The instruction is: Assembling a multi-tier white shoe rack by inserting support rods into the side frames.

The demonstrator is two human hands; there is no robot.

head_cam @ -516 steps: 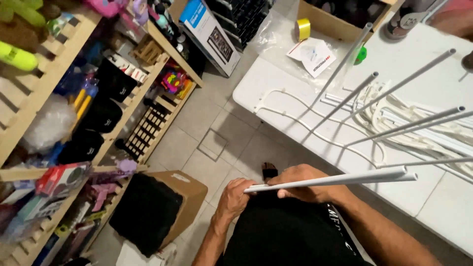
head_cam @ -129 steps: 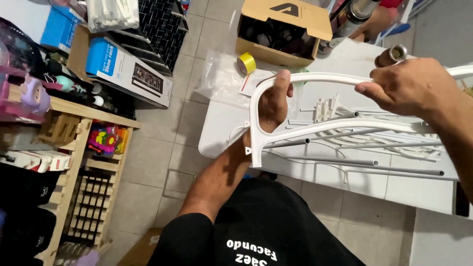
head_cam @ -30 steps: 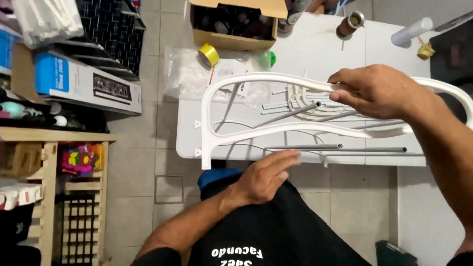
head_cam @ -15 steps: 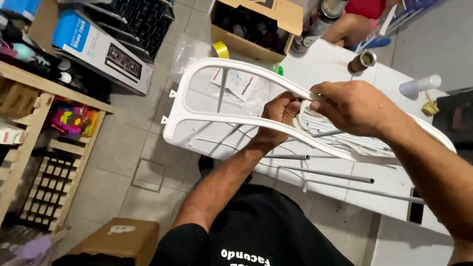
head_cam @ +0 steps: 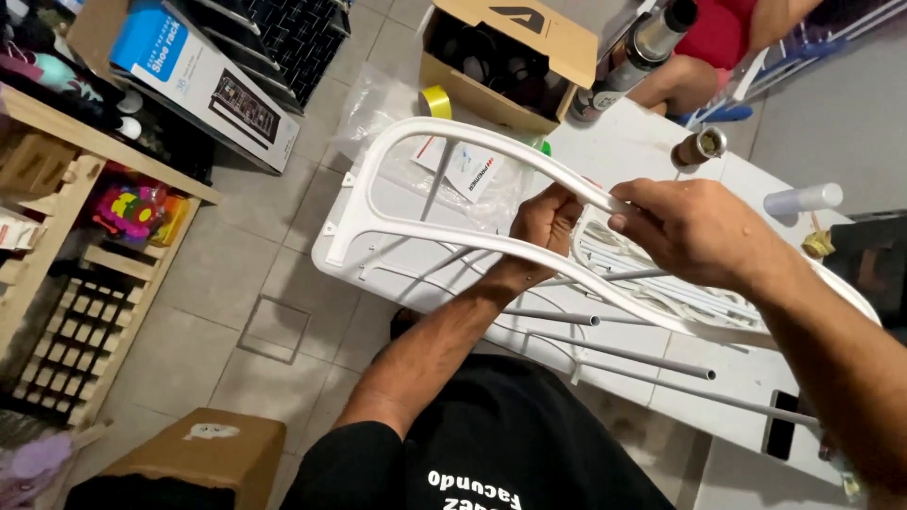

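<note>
I hold a white curved plastic frame [head_cam: 376, 185] over a white table [head_cam: 635, 149]. It has two bent rails joined by a rounded end on the left. My left hand [head_cam: 542, 223] reaches up from below, its fingers curled around the upper rail near the middle. My right hand [head_cam: 697, 231] grips the same rail just to the right, thumb on top. Several thin grey rods [head_cam: 631, 352] lie on the table under the frame, beside more white frame parts [head_cam: 661, 288].
A paper leaflet [head_cam: 470, 166] and a yellow tape roll [head_cam: 435, 100] lie at the table's far edge. An open cardboard box [head_cam: 515, 59] and a blue-and-white box [head_cam: 202, 81] sit on the tiled floor. Wooden shelves [head_cam: 59, 241] stand left. Another person in red [head_cam: 718, 38] is top right.
My left hand has risen from the table edge and closed on the frame's upper rail. The frame has tilted and shifted right in view. My right hand keeps its grip.
</note>
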